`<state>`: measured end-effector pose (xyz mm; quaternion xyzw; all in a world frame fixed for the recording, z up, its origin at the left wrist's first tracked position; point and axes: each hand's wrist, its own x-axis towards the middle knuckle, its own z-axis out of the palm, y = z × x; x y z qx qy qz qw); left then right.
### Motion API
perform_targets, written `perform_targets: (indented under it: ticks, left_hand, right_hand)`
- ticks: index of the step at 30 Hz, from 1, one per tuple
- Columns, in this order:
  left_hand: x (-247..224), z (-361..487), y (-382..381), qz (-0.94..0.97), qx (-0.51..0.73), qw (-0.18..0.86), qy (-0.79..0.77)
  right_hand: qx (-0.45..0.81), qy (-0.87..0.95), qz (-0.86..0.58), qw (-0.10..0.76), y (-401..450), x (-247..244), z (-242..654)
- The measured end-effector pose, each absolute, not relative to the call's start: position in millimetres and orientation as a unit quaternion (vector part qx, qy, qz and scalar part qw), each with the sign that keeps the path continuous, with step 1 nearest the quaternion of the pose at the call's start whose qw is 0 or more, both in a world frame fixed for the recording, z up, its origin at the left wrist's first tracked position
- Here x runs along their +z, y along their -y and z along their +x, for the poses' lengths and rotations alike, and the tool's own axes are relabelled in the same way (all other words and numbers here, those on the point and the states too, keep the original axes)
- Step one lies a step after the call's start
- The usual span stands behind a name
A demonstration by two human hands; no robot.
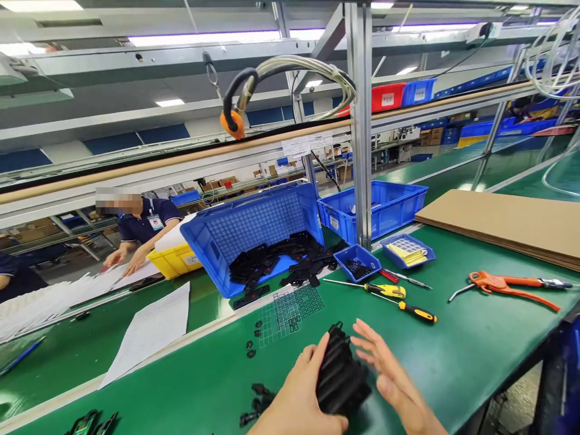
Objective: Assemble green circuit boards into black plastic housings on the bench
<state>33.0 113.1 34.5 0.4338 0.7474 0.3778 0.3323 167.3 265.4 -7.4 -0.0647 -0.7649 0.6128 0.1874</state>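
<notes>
Near the front of the green table, my left hand (301, 393) is wrapped round a ribbed black part (342, 374). My right hand (392, 377) is just right of the part, its fingers spread and nothing in them. Small black fittings (260, 402) lie left of my left hand. Beyond the hands are small black rings (250, 349) and thin rectangular frames (294, 308) flat on the table. Two yellow-and-black screwdrivers (419, 312) lie behind my right hand.
A tilted blue bin (217, 241) holds flat black parts, beside a small blue tray (357, 263) of black pieces. An orange air gun (502, 283) and cardboard sheets (507, 223) lie right. A metal post (360, 133) rises behind. A person (147, 220) handles papers at left.
</notes>
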Motion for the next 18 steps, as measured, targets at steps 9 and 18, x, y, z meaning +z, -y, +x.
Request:
perform_targets:
  ticks: [9,18]
  left_hand:
    - [-39.1,31.6,-115.3,0.538,0.322,0.268,-0.732]
    - [-51.4,54.7,-113.4,0.333,0.582,0.209,-0.712]
  right_hand:
    - [0.275,0.955,0.104,-0.048,-286.8,9.8,149.3]
    - [0.151,0.986,0.066,0.001,-256.9,-21.1,124.7]
